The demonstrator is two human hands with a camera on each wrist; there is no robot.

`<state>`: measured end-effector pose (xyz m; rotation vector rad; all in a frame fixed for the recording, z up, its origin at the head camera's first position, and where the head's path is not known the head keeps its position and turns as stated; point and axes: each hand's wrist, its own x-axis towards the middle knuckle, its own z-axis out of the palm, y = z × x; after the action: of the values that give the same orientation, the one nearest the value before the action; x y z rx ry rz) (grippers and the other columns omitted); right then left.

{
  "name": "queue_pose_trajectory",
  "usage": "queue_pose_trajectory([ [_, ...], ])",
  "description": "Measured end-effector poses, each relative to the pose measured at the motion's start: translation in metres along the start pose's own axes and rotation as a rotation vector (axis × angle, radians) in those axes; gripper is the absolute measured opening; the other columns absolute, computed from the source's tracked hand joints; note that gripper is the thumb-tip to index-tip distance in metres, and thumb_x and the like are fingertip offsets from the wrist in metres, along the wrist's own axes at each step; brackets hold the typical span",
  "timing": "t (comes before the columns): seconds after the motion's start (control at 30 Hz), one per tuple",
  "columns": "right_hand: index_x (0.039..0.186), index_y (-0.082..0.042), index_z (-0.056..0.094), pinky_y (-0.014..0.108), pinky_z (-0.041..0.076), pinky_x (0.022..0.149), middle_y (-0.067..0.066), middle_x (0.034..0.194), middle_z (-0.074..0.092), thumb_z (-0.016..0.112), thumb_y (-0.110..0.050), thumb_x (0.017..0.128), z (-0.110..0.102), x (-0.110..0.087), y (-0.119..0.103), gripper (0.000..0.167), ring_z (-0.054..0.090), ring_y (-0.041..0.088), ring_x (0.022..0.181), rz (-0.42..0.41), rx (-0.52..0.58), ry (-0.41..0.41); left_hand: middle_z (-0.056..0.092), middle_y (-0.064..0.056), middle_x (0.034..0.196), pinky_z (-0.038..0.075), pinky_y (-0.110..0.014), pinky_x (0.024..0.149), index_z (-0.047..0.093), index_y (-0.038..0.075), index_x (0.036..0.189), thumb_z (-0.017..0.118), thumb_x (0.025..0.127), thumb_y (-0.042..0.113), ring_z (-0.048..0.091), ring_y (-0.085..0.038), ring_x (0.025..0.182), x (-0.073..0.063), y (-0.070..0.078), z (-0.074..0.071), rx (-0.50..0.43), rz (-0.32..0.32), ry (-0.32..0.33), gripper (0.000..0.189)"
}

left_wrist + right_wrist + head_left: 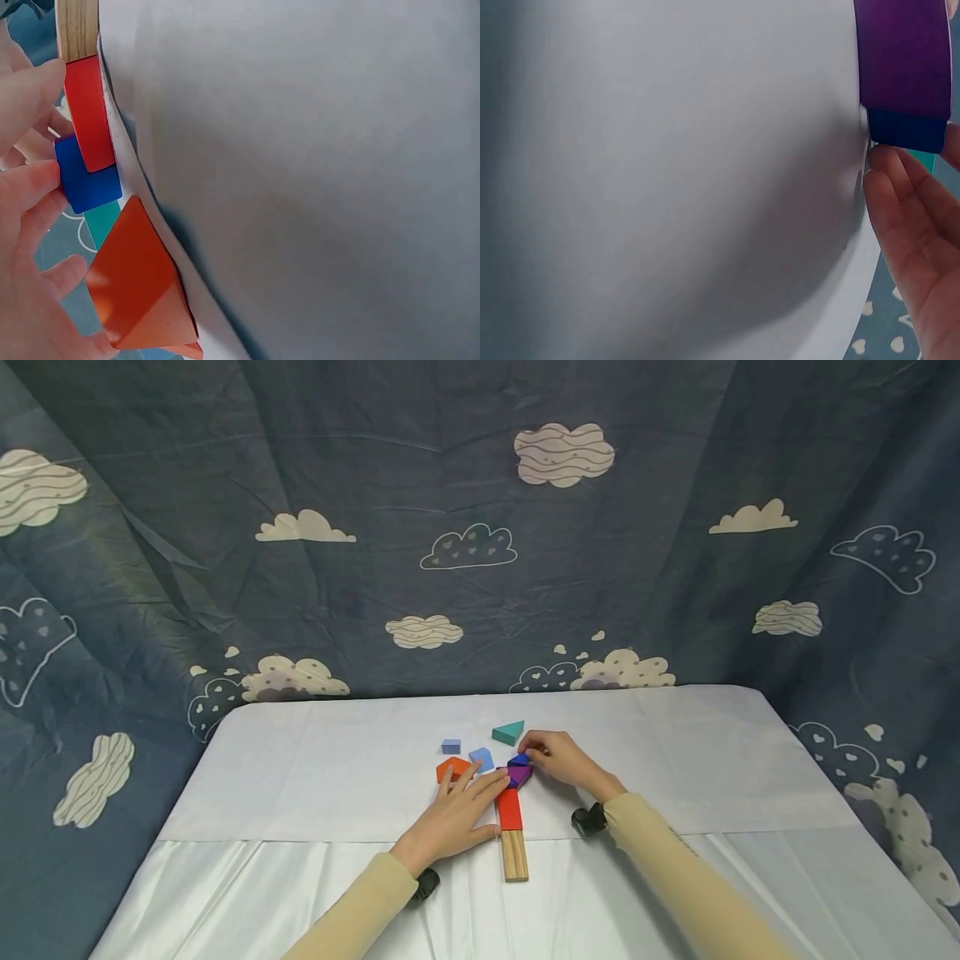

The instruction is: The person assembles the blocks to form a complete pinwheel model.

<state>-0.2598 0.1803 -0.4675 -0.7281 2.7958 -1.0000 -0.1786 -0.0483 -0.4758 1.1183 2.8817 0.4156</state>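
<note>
A small dark blue block point(518, 761) lies against the far side of a purple block point(521, 774). My right hand point(562, 764) pinches the dark blue block; in the right wrist view its fingers point(889, 202) reach that block's end. From the left, my left hand point(459, 814) lies with spread fingers, the index fingertip touching the blocks beside the purple one. Below them, a red block point(510, 811) and a natural wood piece point(514, 857) continue the line towards me. An orange block point(453, 767) sits by the left fingers, partly covered.
Beyond the left hand lie a light blue block point(483, 757) and a smaller blue block point(451, 747). A teal triangular block point(508, 732) is farther back. White cloth point(337, 777) covers the table; a dark cloud-patterned curtain point(375, 468) hangs behind it.
</note>
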Motion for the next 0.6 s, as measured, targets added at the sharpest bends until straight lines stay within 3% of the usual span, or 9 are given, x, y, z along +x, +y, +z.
queue_pose_trajectory([
  [0.2,0.098,-0.004,0.067,0.038,0.051,0.085,0.006,0.097,0.066,0.057,0.000,0.093,0.0031,0.0018,-0.0059,0.012,0.058,0.019,0.085,-0.029,-0.004,-0.017,0.029,-0.002,0.154,0.012,-0.064,0.108,0.035,0.013,0.149,0.060,0.093,0.042,0.015,-0.033,0.143,0.0002,-0.0004,0.0003,0.006,0.003,-0.001,0.068],
  [0.6,0.098,-0.005,0.061,0.033,0.054,0.077,0.005,0.092,0.066,0.061,-0.004,0.093,0.0085,0.0060,-0.0069,0.005,0.060,0.017,0.083,-0.039,0.029,-0.008,0.028,-0.001,0.154,0.011,-0.065,0.108,0.034,0.013,0.150,0.059,0.093,0.042,0.014,-0.032,0.143,0.0008,-0.0020,0.0018,0.004,0.002,-0.004,0.068],
])
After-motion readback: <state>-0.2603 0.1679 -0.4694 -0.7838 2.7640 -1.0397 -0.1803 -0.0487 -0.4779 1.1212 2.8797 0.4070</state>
